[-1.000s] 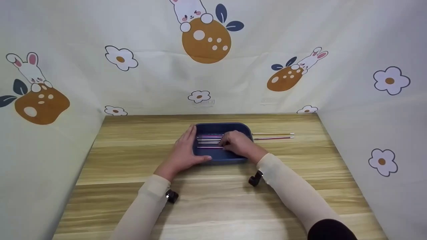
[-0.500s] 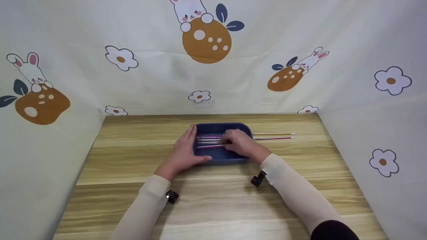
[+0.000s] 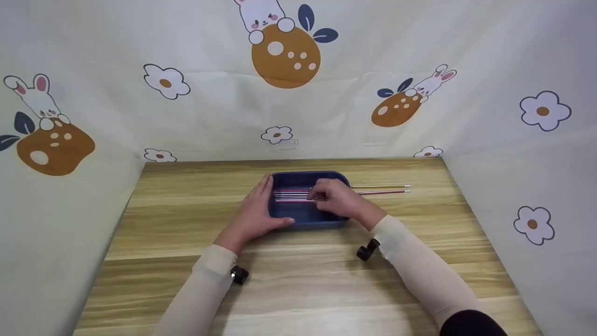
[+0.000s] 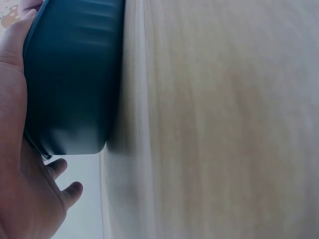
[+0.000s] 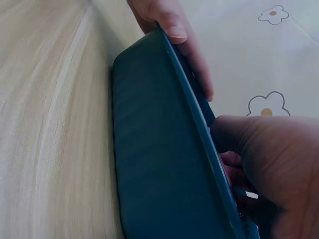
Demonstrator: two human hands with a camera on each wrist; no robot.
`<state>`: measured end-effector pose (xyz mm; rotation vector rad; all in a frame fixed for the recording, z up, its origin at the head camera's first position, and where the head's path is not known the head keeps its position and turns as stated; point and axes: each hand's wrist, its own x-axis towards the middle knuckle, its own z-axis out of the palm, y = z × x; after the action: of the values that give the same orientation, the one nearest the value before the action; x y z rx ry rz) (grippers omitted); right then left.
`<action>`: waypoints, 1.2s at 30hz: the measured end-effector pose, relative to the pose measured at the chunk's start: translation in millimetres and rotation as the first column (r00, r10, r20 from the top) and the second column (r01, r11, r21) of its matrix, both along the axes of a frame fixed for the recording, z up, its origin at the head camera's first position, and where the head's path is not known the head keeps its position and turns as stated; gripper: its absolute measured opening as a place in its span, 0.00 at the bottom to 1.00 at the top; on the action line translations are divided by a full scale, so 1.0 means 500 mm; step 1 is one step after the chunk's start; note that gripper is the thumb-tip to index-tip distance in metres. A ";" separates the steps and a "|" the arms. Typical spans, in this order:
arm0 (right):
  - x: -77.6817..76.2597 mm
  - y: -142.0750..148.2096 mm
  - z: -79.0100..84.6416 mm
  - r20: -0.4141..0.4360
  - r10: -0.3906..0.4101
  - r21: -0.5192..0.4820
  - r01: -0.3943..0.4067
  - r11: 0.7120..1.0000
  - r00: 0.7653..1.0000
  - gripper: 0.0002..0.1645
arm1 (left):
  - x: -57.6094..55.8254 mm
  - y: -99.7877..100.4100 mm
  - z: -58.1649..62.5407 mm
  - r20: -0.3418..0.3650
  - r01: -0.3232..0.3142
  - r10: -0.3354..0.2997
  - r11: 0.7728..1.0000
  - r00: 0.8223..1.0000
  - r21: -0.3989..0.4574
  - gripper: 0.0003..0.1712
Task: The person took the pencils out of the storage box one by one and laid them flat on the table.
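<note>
Pencils [image 3: 290,191] lie side by side in a blue tray [image 3: 310,226], running left to right, their left tips close to its left wall. Just how many there are is hard to tell, since the right hand [image 3: 339,198] covers their other ends. That hand reaches in over the tray's right end, its fingers curled and pinching the nearest pencil [image 3: 290,201], a pink one; the exact point of contact is hidden. The nearest pencil lies parallel to the others and just beside them.

The left hand [image 3: 253,215] rests on the tray's left end, its fingers straight and spread: the thumb reaches along the near rim, while the other fingers point towards the far left corner.

Two more pencils lie on the counter [image 3: 289,280] to the right of the tray: a yellow pencil [image 3: 380,186] and, on its near side, a pink pencil [image 3: 385,192]. Both have white ends pointing right.

Pale sleeves [image 3: 191,294] cover both forearms, with a small black camera [image 3: 239,275] at each wrist. Behind the counter hangs a cream cloth [image 3: 210,116] printed with rabbits, oranges and flowers.
</note>
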<state>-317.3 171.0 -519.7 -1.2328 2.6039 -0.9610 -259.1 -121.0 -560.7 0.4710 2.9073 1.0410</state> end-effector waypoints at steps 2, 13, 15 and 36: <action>0.000 0.008 0.000 -0.003 0.014 -0.015 -0.014 1.000 1.000 0.14 | 0.001 -0.001 0.001 0.004 0.000 0.000 1.000 1.000 -0.003 0.83; 0.002 0.061 0.011 -0.030 0.054 -0.099 -0.057 0.993 0.998 0.15 | 0.001 -0.001 0.002 -0.009 0.000 0.000 1.000 1.000 0.000 0.84; 0.005 0.072 0.018 -0.026 0.039 -0.092 -0.042 0.995 0.999 0.15 | 0.002 -0.001 0.003 -0.006 -0.001 0.001 1.000 1.000 -0.006 0.84; 0.020 0.169 0.028 0.031 -0.083 -0.132 0.087 0.987 0.996 0.12 | 0.002 0.001 0.004 0.002 -0.011 0.011 1.000 1.000 -0.003 0.84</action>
<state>-307.4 255.7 -505.6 -1.1370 2.6301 -1.1753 -258.1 -120.6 -558.7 0.4537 2.9123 1.0373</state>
